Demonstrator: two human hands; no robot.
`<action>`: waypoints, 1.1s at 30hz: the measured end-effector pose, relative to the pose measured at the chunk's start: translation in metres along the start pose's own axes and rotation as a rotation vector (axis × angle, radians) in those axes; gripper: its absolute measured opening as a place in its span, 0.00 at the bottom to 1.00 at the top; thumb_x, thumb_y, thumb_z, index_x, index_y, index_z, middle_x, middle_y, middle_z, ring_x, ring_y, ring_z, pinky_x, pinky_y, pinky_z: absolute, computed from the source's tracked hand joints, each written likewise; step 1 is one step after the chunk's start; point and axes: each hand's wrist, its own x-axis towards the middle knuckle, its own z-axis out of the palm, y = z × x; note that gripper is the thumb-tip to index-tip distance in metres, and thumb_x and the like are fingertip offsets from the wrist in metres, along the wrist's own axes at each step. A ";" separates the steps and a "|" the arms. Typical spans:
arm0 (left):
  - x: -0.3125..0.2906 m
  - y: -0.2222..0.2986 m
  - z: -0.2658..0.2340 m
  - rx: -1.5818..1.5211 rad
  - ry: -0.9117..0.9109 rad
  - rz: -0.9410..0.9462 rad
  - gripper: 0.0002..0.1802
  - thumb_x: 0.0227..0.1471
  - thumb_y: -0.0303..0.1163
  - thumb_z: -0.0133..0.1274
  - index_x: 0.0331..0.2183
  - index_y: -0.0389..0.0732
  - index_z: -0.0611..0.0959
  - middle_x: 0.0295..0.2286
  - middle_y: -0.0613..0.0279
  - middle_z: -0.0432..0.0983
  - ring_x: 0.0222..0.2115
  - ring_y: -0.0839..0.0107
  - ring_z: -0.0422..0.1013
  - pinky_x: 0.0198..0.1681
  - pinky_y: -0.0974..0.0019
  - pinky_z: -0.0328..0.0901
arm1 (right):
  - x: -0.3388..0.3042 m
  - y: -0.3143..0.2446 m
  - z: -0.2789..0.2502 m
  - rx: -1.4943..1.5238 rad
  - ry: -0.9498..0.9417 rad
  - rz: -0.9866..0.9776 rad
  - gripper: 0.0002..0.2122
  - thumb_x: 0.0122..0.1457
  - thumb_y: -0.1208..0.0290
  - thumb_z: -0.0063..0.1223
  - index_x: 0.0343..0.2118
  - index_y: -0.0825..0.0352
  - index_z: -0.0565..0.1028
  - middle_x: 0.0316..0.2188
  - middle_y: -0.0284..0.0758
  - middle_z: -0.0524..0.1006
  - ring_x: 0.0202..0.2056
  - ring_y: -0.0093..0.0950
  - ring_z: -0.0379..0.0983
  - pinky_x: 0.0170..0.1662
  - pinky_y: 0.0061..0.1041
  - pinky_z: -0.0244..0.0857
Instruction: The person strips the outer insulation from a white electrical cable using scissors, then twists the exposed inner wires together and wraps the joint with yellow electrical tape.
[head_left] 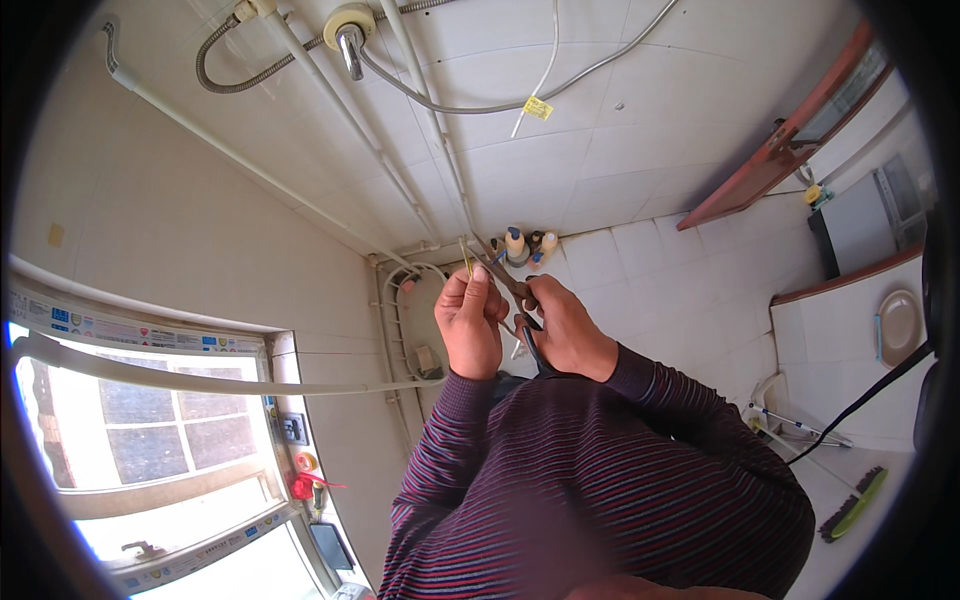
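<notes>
The lone fisheye view looks steeply down from the wearer's head, over the shirt (600, 460), with the left hand (474, 325) and right hand (572, 328) close below, near mid-frame. Its wide round field spans window (150, 405) to door (768, 160), bending straight edges.

Can't see the whole dark-handled tool (514, 285) from here, right hand (570, 328) covers some; thin yellowish strip (467, 260) is too tiny to identify, far-right door (755, 176) gets cut off.
</notes>
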 end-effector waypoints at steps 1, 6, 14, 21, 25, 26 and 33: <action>0.000 0.000 0.003 -0.008 -0.003 0.010 0.08 0.64 0.30 0.51 0.30 0.42 0.75 0.22 0.73 0.63 0.21 0.82 0.57 0.22 0.74 0.52 | 0.000 0.003 0.001 0.010 -0.008 0.008 0.18 0.49 0.76 0.65 0.41 0.72 0.69 0.33 0.44 0.71 0.33 0.41 0.70 0.35 0.38 0.66; -0.007 0.007 0.024 0.063 0.132 0.185 0.03 0.66 0.26 0.46 0.42 0.40 0.73 0.25 0.71 0.65 0.21 0.81 0.58 0.22 0.73 0.56 | 0.001 0.003 0.003 0.019 -0.020 0.065 0.20 0.45 0.75 0.68 0.41 0.73 0.71 0.33 0.44 0.71 0.33 0.44 0.71 0.35 0.39 0.66; -0.002 0.012 0.020 0.485 0.082 0.334 0.07 0.63 0.25 0.53 0.42 0.33 0.79 0.26 0.68 0.75 0.21 0.83 0.66 0.24 0.75 0.64 | 0.020 -0.010 -0.017 -0.084 0.061 -0.069 0.21 0.43 0.75 0.69 0.40 0.69 0.71 0.33 0.43 0.71 0.33 0.44 0.71 0.34 0.40 0.67; 0.007 0.023 0.014 0.757 0.050 0.572 0.05 0.58 0.21 0.58 0.36 0.30 0.81 0.24 0.71 0.71 0.24 0.84 0.62 0.27 0.77 0.59 | 0.029 -0.016 -0.035 -0.147 0.015 -0.145 0.22 0.42 0.76 0.69 0.40 0.70 0.71 0.33 0.42 0.71 0.32 0.43 0.71 0.33 0.39 0.67; 0.007 0.028 0.010 0.844 0.040 0.622 0.03 0.56 0.19 0.57 0.34 0.30 0.80 0.22 0.67 0.69 0.23 0.81 0.60 0.26 0.74 0.58 | 0.035 -0.027 -0.044 -0.177 -0.026 -0.182 0.22 0.41 0.78 0.69 0.40 0.71 0.71 0.33 0.42 0.71 0.33 0.44 0.72 0.35 0.39 0.69; 0.008 0.030 0.010 0.830 0.022 0.623 0.02 0.56 0.19 0.57 0.33 0.30 0.80 0.22 0.66 0.68 0.23 0.81 0.60 0.26 0.74 0.58 | 0.036 -0.029 -0.046 -0.198 -0.022 -0.208 0.22 0.41 0.80 0.68 0.40 0.72 0.71 0.33 0.42 0.72 0.33 0.43 0.73 0.35 0.38 0.69; 0.003 0.036 0.010 0.763 -0.047 0.587 0.03 0.57 0.21 0.55 0.34 0.31 0.81 0.21 0.67 0.68 0.23 0.80 0.59 0.26 0.73 0.57 | 0.041 -0.038 -0.061 -0.274 -0.162 -0.205 0.22 0.39 0.82 0.68 0.39 0.73 0.72 0.34 0.43 0.72 0.35 0.44 0.74 0.36 0.38 0.69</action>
